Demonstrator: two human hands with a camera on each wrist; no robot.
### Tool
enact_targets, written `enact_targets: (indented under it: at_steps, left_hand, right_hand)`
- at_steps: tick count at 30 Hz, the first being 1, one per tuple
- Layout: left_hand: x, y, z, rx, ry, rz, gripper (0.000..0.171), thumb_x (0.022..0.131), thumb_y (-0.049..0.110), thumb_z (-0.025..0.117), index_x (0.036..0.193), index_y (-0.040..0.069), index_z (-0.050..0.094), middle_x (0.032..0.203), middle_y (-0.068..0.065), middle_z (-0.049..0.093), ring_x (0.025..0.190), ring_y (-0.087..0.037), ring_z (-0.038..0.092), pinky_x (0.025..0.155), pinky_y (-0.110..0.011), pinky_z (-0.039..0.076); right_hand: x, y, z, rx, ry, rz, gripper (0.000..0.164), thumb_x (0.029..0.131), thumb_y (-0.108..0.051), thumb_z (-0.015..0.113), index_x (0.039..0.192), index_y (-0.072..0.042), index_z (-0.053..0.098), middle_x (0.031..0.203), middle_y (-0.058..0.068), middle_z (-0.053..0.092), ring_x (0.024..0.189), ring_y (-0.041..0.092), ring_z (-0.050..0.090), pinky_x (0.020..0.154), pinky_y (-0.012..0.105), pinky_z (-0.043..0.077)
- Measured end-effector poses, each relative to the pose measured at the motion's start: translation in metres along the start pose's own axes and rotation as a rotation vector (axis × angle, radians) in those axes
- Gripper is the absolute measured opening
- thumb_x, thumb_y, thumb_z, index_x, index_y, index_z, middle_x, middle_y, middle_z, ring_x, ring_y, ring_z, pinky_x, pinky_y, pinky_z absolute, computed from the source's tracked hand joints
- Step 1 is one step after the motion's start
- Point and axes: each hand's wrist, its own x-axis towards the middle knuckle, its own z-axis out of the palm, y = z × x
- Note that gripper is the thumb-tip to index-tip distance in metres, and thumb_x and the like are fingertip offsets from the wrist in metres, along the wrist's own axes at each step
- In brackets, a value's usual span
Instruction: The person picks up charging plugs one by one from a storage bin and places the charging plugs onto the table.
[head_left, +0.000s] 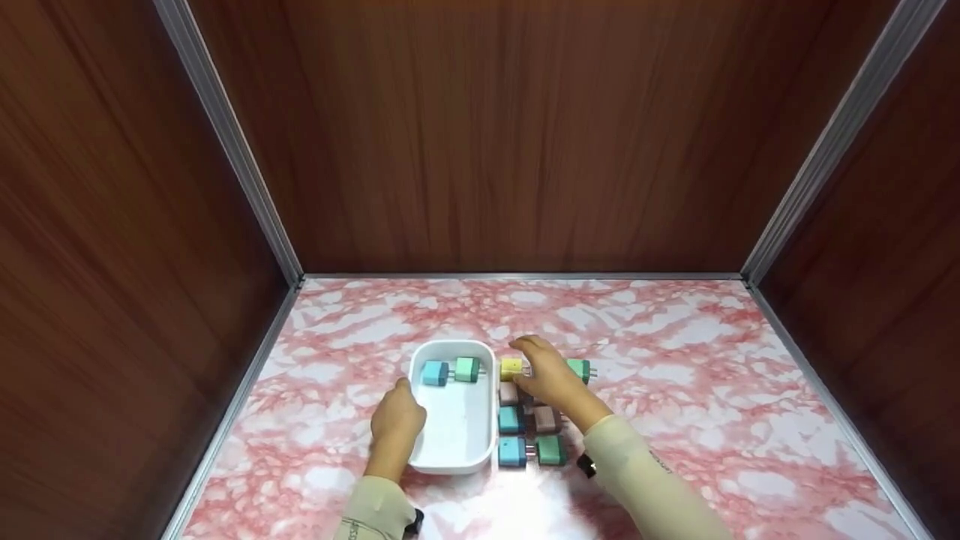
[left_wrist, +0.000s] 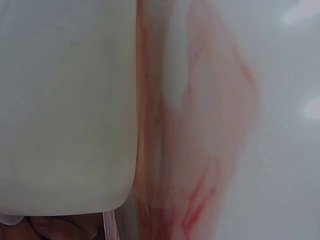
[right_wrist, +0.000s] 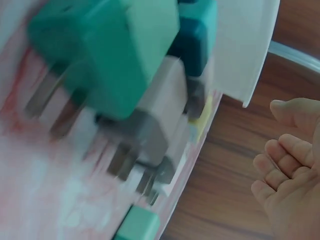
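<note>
A white plastic tub (head_left: pixel 454 442) stands on the table with a blue charger plug (head_left: pixel 434 373) and a green charger plug (head_left: pixel 466 369) lying inside. My left hand (head_left: pixel 397 420) holds the tub's left rim; in the left wrist view the tub's wall (left_wrist: pixel 70 110) covers most of its fingers (left_wrist: pixel 60 227). Over the plugs right of the tub hovers my right hand (head_left: pixel 551 379), fingers loosely bent with nothing held, as the right wrist view confirms. Nearest it are a yellow plug (head_left: pixel 511 367), a pinkish-brown plug (head_left: pixel 508 393) and a green plug (head_left: pixel 579 369).
Closer to me, beside the tub, sit two blue plugs (head_left: pixel 511 451), a brown plug (head_left: pixel 547 418) and another green plug (head_left: pixel 551 450). Metal prongs stick out from several. Wood-grain panels (head_left: pixel 510 150) with metal edging enclose the red-and-white marbled table (head_left: pixel 675 420).
</note>
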Motion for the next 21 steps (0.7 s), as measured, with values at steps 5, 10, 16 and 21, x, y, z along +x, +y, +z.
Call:
enact_targets:
  at_steps: [5, 10, 16, 21]
  left_hand:
    - [-0.001, -0.001, 0.001, -0.012, 0.011, 0.009, 0.045, 0.086, 0.006, 0.065, 0.130, -0.003, 0.059, 0.110, -0.024, 0.072, 0.102, -0.042, 0.070, 0.085, -0.056, 0.054]
    - [0.001, -0.002, 0.001, -0.007, 0.018, 0.018, 0.045, 0.086, 0.007, 0.065, 0.130, -0.004, 0.059, 0.109, -0.024, 0.072, 0.102, -0.042, 0.070, 0.085, -0.055, 0.054]
    - [0.000, -0.003, 0.000, -0.009, 0.011, 0.032, 0.048, 0.086, 0.006, 0.065, 0.132, -0.005, 0.058, 0.110, -0.025, 0.072, 0.101, -0.043, 0.070, 0.082, -0.056, 0.055]
    - [0.000, -0.003, 0.000, -0.007, 0.026, 0.037, 0.044, 0.086, 0.006, 0.065, 0.128, -0.004, 0.059, 0.108, -0.025, 0.072, 0.099, -0.043, 0.071, 0.081, -0.056, 0.055]
  right_hand:
    - [0.005, -0.013, 0.006, -0.015, -0.008, -0.028, 0.059, 0.087, -0.009, 0.078, 0.142, -0.001, 0.056, 0.142, 0.015, 0.056, 0.135, 0.034, 0.053, 0.113, 0.047, 0.043]
    - [0.011, -0.023, 0.009, -0.009, 0.003, -0.055, 0.058, 0.085, -0.010, 0.079, 0.139, -0.001, 0.058, 0.138, 0.015, 0.059, 0.129, 0.034, 0.057, 0.111, 0.048, 0.045]
    - [0.015, -0.028, 0.015, -0.032, 0.010, -0.103, 0.056, 0.083, -0.006, 0.079, 0.135, 0.001, 0.060, 0.134, 0.015, 0.060, 0.126, 0.034, 0.058, 0.108, 0.047, 0.047]
    - [0.017, -0.034, 0.018, -0.044, -0.028, -0.084, 0.056, 0.085, -0.009, 0.078, 0.138, -0.002, 0.059, 0.137, 0.014, 0.059, 0.128, 0.032, 0.057, 0.107, 0.044, 0.048]
